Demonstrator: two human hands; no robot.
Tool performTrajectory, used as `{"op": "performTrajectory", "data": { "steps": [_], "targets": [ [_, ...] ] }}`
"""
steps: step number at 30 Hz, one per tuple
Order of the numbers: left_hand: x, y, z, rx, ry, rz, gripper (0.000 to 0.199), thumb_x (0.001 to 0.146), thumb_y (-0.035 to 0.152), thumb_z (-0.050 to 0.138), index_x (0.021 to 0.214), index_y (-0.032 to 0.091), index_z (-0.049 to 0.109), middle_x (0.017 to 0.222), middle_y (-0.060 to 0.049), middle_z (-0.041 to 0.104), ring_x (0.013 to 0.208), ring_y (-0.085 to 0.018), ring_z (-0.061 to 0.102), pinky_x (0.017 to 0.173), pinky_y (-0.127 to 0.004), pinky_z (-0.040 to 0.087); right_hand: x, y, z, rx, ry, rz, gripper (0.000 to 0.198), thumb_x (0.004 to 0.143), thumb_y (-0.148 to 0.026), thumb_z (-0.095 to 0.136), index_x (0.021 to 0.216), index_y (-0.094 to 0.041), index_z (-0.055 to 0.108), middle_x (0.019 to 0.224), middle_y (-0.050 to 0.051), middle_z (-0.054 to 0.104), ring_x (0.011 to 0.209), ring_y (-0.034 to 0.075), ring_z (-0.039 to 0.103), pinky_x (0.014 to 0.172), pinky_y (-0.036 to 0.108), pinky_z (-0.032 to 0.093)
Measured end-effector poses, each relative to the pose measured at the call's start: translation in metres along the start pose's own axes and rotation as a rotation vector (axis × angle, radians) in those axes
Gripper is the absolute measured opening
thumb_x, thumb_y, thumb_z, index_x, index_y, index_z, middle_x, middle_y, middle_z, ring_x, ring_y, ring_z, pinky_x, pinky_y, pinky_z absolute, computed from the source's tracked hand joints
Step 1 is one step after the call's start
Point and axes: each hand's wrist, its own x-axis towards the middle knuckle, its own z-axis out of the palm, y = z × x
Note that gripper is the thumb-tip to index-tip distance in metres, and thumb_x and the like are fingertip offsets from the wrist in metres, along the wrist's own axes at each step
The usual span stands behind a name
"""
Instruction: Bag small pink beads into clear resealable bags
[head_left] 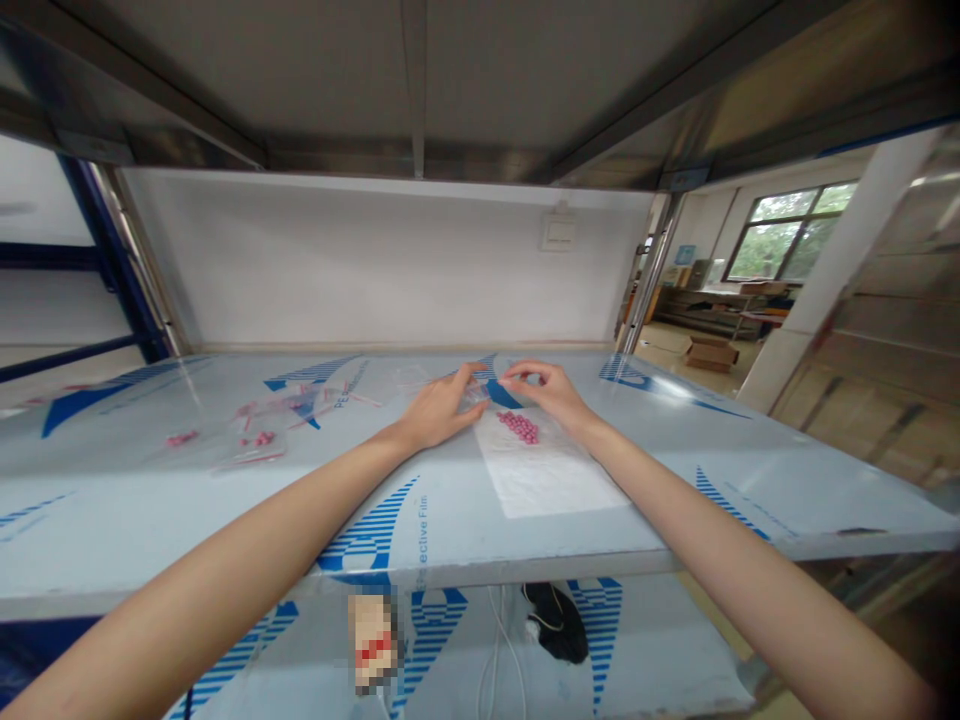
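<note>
My left hand point(441, 408) rests on the film-covered shelf, its thumb and fingers curled round what looks like a small clear plastic bag point(474, 393). Just to its right, my right hand point(551, 392) is closed in a pinch, thumb against index finger. Whatever sits between those fingertips is too small to make out. Below the two hands, a cluster of pink beads point(519, 427) lies on a white sheet point(551, 482). The right wrist hangs over the sheet's right side.
Left of my hands lie small clear bags with pink beads point(259, 440) and another little group of pink beads point(181, 439). A metal shelf point(337, 90) spans overhead. On the level below are a blurred-out phone-like object point(373, 640), white cables point(499, 650) and a black item point(556, 622).
</note>
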Motion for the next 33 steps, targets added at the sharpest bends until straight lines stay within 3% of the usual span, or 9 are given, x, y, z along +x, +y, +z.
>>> {"op": "performTrajectory", "data": {
  "steps": [6,10,13,17,21,25,30,33],
  "targets": [
    [0.001,0.002,0.005,-0.052,-0.010,0.075,0.049,0.086,0.036,0.048,0.129,0.018,0.033,0.111,-0.009,0.061,0.101,-0.023,0.059,0.087,-0.036,0.045,0.001,0.004,0.009,0.001,-0.122,-0.112,0.017,0.072,-0.038,0.069,0.073,-0.021,0.070,0.084,0.005,0.065,0.088,0.019,0.058,0.086,0.036,0.042],
    [0.001,0.000,0.005,-0.026,0.004,0.047,0.049,0.086,0.037,0.047,0.129,0.018,0.034,0.109,-0.010,0.061,0.100,-0.024,0.059,0.086,-0.037,0.045,0.004,0.009,0.004,-0.037,-0.062,-0.084,0.016,0.078,-0.035,0.063,0.079,-0.021,0.071,0.087,0.005,0.065,0.087,0.018,0.058,0.084,0.034,0.043],
    [0.001,-0.003,0.003,0.000,0.027,0.011,0.049,0.086,0.038,0.047,0.129,0.017,0.034,0.109,-0.010,0.061,0.102,-0.025,0.059,0.087,-0.039,0.045,0.003,0.009,-0.003,-0.244,-0.053,-0.032,0.013,0.078,-0.033,0.064,0.079,-0.022,0.071,0.087,0.004,0.065,0.084,0.017,0.058,0.080,0.032,0.042],
    [0.001,-0.005,0.000,-0.004,0.043,-0.014,0.049,0.086,0.037,0.047,0.129,0.019,0.034,0.110,-0.009,0.061,0.104,-0.025,0.058,0.088,-0.039,0.045,-0.003,0.003,-0.005,-0.647,-0.223,0.027,0.007,0.071,-0.033,0.071,0.073,-0.027,0.072,0.088,0.001,0.066,0.087,0.020,0.057,0.080,0.035,0.039],
    [0.002,-0.004,0.000,0.004,0.045,-0.018,0.049,0.085,0.036,0.048,0.129,0.019,0.034,0.110,-0.009,0.062,0.104,-0.024,0.058,0.089,-0.038,0.044,-0.007,-0.001,-0.002,-0.794,-0.280,0.040,0.006,0.074,-0.033,0.069,0.073,-0.028,0.072,0.091,0.000,0.067,0.092,0.022,0.056,0.083,0.040,0.035],
    [0.002,-0.006,0.000,0.020,0.032,-0.016,0.050,0.085,0.035,0.048,0.129,0.019,0.033,0.111,-0.009,0.061,0.104,-0.024,0.058,0.090,-0.038,0.044,-0.006,0.004,-0.002,-0.701,-0.244,0.039,0.007,0.074,-0.032,0.068,0.072,-0.026,0.071,0.089,0.001,0.067,0.088,0.021,0.057,0.082,0.037,0.037],
    [0.000,-0.003,0.000,0.004,0.006,-0.002,0.050,0.086,0.039,0.046,0.130,0.018,0.033,0.113,-0.011,0.059,0.105,-0.025,0.058,0.089,-0.040,0.044,-0.001,0.001,-0.003,-0.226,-0.103,-0.010,0.016,0.075,-0.037,0.066,0.077,-0.021,0.070,0.084,0.004,0.065,0.083,0.018,0.058,0.080,0.032,0.042],
    [0.000,0.003,0.001,-0.045,-0.006,0.031,0.050,0.086,0.040,0.046,0.130,0.019,0.033,0.113,-0.010,0.059,0.103,-0.024,0.058,0.088,-0.038,0.044,-0.001,-0.006,0.000,-0.090,-0.076,-0.053,0.017,0.073,-0.039,0.067,0.074,-0.021,0.069,0.085,0.004,0.064,0.086,0.018,0.058,0.085,0.034,0.042]
  ]
}}
